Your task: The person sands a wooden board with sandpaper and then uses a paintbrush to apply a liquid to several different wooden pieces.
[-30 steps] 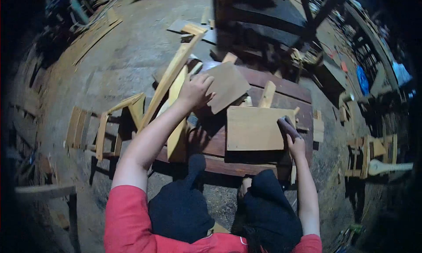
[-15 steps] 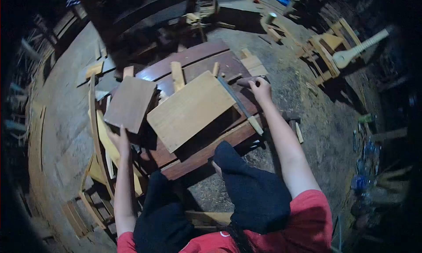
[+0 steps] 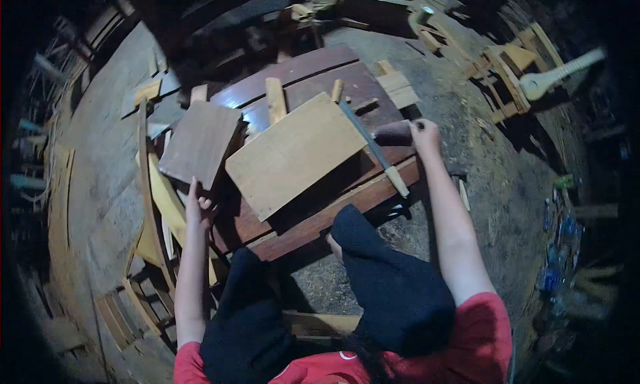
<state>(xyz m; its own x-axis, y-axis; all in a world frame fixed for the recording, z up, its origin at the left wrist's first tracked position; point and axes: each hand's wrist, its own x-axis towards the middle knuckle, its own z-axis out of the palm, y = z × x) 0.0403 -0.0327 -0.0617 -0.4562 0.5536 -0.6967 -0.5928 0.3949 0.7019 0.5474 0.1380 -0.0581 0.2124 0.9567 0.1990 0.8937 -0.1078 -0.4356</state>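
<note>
A brown wooden box-like block (image 3: 200, 143) lies tilted on the reddish-brown wooden bench (image 3: 333, 214). Just below its near edge is my left hand (image 3: 199, 204), fingers apart, with one fingertip at the corner. My right hand (image 3: 427, 137) grips the end of a curled dark brown sheet, like sandpaper (image 3: 393, 135), over the bench's right side. Between the hands sits a pale wooden box (image 3: 297, 159), its flat face up. Along its right side rests a long grey file (image 3: 363, 136) with a wooden handle.
Wood offcuts (image 3: 275, 99) stick out behind the pale box. A pale guitar-shaped wooden piece (image 3: 533, 85) lies on a wooden frame at the right. Curved wooden parts (image 3: 150, 197) lean at the bench's left. Plastic bottles (image 3: 552, 277) lie at the far right.
My left hand has slid off the brown block's near edge, its fingers spreading. My right hand has moved right and nearer with the sandpaper, which now shows its broad side. The view has shifted slightly.
</note>
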